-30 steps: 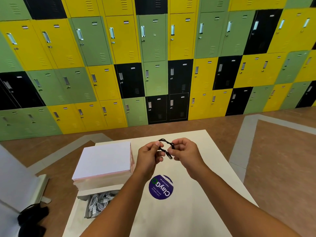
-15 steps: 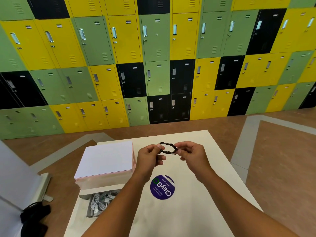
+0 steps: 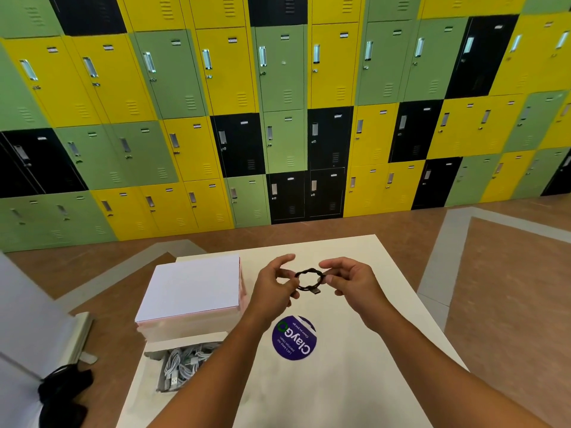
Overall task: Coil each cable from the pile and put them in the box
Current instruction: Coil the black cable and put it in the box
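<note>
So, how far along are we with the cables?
Done: bundled white cables lie in the open white box. In hand: left hand and right hand pinch a black cable wound into a small ring above the white table. Left: boxing it; no remaining pile is visible.

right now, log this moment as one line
black cable: small ring, above table | left hand: pinches it | right hand: pinches it | box: open, white cables inside

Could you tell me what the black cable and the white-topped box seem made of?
The black cable: matte rubber or braided sheath, since it coils tightly; its plug tip looks metallic. The white-topped box: probably matte cardboard, with crisp edges.
</note>
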`<state>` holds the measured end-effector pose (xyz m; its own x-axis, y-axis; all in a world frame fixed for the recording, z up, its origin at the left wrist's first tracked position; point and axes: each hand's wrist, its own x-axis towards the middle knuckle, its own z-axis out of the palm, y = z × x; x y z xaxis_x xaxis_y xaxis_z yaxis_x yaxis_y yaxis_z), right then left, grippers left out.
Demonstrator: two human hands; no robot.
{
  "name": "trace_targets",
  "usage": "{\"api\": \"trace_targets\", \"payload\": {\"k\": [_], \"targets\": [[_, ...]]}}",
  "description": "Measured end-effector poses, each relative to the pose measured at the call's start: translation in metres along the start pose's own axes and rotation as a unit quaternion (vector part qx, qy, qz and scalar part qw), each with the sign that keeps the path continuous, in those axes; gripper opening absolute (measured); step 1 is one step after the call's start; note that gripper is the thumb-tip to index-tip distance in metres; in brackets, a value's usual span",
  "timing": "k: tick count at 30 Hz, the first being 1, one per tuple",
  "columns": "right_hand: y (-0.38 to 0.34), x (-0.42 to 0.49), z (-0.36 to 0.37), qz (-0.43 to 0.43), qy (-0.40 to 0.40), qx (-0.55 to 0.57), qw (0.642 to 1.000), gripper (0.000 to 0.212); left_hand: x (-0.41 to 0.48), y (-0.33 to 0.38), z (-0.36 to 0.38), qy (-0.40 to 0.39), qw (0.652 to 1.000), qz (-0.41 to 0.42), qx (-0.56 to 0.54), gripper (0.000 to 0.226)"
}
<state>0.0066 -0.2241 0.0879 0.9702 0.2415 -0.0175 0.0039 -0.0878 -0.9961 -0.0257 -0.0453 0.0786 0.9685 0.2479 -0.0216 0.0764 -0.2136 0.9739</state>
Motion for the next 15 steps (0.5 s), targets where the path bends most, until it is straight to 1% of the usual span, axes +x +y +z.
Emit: {"api": "trace_targets", "payload": {"k": [1,3,5,8,10,14,15], "targets": [[-0.001,0.0,-0.001,0.003,-0.008,-0.011,1.0,0.026,0.0,0.001,0.0,-0.006,1.0,0.012,0.022,0.039],[-0.002,0.002,-0.004,0.008,-0.003,-0.01,1.0,0.024,0.001,0.003,-0.001,-0.021,0.998,0.03,0.054,0.025],[-0.002,0.003,-0.007,0.013,0.013,0.008,1.0,0.022,-0.001,0.006,0.0,-0.041,0.997,0.032,0.053,0.015],[0.003,0.003,-0.006,0.027,0.036,0.038,0.998,0.015,-0.003,0.008,0.002,-0.049,0.998,0.03,0.04,0.008],[0.008,0.003,-0.005,0.042,0.051,0.048,0.997,0.013,-0.003,0.007,0.006,-0.032,0.998,0.032,0.039,0.008],[0.01,-0.004,0.003,0.06,0.066,0.105,0.99,0.012,-0.002,0.002,0.012,0.03,0.998,0.026,0.041,0.01],[0.011,-0.005,0.006,0.062,0.068,0.108,0.99,0.016,-0.002,0.001,0.013,0.043,0.998,0.026,0.036,0.01]]}}
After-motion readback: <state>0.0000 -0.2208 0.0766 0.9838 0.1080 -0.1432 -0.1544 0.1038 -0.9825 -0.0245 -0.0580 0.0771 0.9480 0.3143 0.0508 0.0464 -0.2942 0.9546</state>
